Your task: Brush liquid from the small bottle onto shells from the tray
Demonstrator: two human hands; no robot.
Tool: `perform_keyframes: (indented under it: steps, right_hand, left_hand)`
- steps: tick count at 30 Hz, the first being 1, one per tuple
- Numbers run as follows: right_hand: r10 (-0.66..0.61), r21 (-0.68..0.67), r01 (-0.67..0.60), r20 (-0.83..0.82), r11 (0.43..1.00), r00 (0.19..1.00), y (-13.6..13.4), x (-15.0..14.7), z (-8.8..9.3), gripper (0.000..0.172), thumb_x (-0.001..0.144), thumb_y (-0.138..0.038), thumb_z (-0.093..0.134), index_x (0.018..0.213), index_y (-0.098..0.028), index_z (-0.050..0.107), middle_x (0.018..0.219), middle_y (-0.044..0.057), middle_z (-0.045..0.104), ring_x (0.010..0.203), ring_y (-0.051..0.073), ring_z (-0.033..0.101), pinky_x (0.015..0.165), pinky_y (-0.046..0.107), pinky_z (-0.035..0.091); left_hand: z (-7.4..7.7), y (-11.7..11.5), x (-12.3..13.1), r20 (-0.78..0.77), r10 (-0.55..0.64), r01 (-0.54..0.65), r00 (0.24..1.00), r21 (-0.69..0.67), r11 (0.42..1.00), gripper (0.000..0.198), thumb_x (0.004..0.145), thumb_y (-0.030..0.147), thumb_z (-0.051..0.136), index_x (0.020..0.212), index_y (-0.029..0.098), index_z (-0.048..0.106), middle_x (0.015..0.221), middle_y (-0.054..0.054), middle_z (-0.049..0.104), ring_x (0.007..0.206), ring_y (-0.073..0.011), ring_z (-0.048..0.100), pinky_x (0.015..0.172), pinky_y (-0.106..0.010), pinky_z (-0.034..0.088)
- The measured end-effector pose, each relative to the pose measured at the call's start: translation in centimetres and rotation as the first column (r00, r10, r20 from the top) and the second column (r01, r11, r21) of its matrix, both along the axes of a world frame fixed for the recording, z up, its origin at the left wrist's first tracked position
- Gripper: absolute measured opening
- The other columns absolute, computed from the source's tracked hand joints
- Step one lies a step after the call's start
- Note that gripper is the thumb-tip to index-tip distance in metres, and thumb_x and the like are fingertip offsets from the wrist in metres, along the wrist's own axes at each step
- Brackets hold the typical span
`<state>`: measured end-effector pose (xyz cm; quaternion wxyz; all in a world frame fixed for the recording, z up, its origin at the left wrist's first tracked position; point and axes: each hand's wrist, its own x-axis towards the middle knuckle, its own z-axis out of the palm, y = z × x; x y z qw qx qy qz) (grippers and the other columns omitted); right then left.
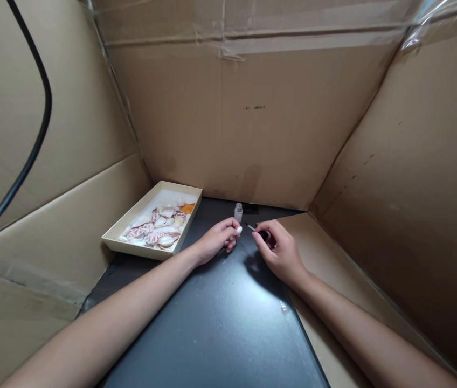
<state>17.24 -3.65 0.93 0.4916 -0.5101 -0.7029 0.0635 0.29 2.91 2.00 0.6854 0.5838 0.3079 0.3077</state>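
A glossy dark tabletop (208,328) stretches toward the person from a small clear bottle (239,214). On the near right side of the bottle, the person's right hand (282,252) has its thumb and fingers closed around a thin brush (250,227) with a dark cap, its tip toward the bottle. Just in front of the bottle, the left hand (217,240) pinches a small white piece (239,230) between thumb and finger, apart from the brush tip. Left of the bottle sits a shallow cardboard tray (133,249) of mixed seashells (166,221); behind the bottle rises a cardboard wall (220,129).
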Motion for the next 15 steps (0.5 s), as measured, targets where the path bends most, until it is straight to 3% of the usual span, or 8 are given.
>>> perform_keyframes:
  steps: [5,10,15]
  right_hand:
    - [0.077,-0.008,-0.077,0.014,0.997,0.997,-0.17,-0.04,0.12,0.008,0.089,-0.027,0.054,0.088,-0.020,0.057,0.076,0.001,0.052,0.057,0.012,0.046,0.054,0.024,0.039]
    - [0.029,0.010,-0.029,-0.010,1.000,1.000,-0.30,-0.03,0.24,0.007,0.088,-0.025,0.055,0.091,-0.019,0.057,0.081,0.002,0.053,0.056,0.011,0.046,0.054,0.024,0.040]
    - [0.086,-0.005,-0.086,0.026,0.996,0.996,-0.31,0.01,0.24,0.007,0.088,-0.024,0.055,0.092,-0.019,0.058,0.081,0.002,0.052,0.057,0.011,0.046,0.054,0.024,0.040]
  left_hand:
    - [-0.15,0.07,-0.02,-0.009,0.001,-0.001,1.000,0.008,1.000,0.013,0.078,0.027,0.055,0.081,0.018,0.045,0.054,0.008,0.039,0.045,-0.0047,0.038,0.045,-0.016,0.030]
    - [-0.23,0.04,-0.04,-0.001,-0.001,0.001,1.000,0.027,1.000,0.015,0.078,0.026,0.055,0.079,0.018,0.043,0.054,0.008,0.039,0.046,-0.0041,0.036,0.046,-0.016,0.031]
    - [-0.47,0.17,-0.01,-0.007,0.012,-0.012,1.000,0.049,0.999,0.011,0.077,0.023,0.052,0.081,0.019,0.043,0.050,0.009,0.037,0.044,-0.0048,0.035,0.046,-0.016,0.031]
